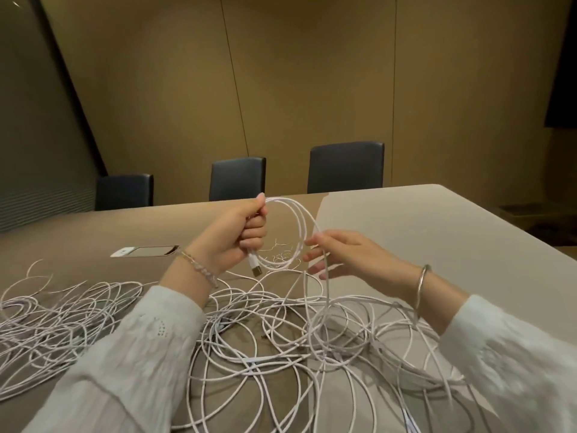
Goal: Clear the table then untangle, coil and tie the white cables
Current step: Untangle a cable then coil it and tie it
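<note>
I see my left hand (242, 232) fisted round a coil of white cable (293, 232), held up above the table (421, 232) with its loops standing nearly upright, the ring's long axis running top to bottom. A USB plug (255, 267) sticks out under the fist and points down and to the right. My right hand (346, 256) is beside the coil with fingers spread and straight, their tips against the loop's right side; I cannot tell whether any finger hooks the strand. One strand drops from the coil into the tangle of white cables (265, 348) spread across the near table, running out of view at the left and bottom edges. A small heap of wire ties (281, 253) lies behind the coil, partly hidden and hard to make out. A phone (145, 251) lies flat to the left
</note>
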The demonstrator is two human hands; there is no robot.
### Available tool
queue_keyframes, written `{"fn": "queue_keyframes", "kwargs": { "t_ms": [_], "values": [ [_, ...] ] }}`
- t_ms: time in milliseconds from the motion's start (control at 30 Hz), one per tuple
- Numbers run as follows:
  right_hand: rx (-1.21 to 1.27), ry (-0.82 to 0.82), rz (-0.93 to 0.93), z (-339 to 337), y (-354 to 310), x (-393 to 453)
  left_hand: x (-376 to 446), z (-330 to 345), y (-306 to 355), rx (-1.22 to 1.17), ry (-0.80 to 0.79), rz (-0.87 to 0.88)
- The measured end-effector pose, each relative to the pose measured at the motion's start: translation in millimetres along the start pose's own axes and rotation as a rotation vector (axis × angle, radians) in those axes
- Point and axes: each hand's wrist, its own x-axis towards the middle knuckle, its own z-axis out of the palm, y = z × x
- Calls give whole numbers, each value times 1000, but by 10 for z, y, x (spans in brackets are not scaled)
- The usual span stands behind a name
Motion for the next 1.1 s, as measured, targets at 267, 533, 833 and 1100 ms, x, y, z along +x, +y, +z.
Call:
{"fn": "queue_keyframes", "kwargs": {
  "t_ms": [267,533,833,1100],
  "values": [
    [265,197,-29,165,168,96,-94,-44,-132,-373,-173,-129],
    [203,-282,64,154,502,152,-30,-99,-119,-483,-120,-7],
    [-158,-263,-48,64,504,244,-74,-564,552,-513,38,197],
    [-279,157,-7,78,-142,322,-46,-380,249,-178,199,303]
  ]
}}
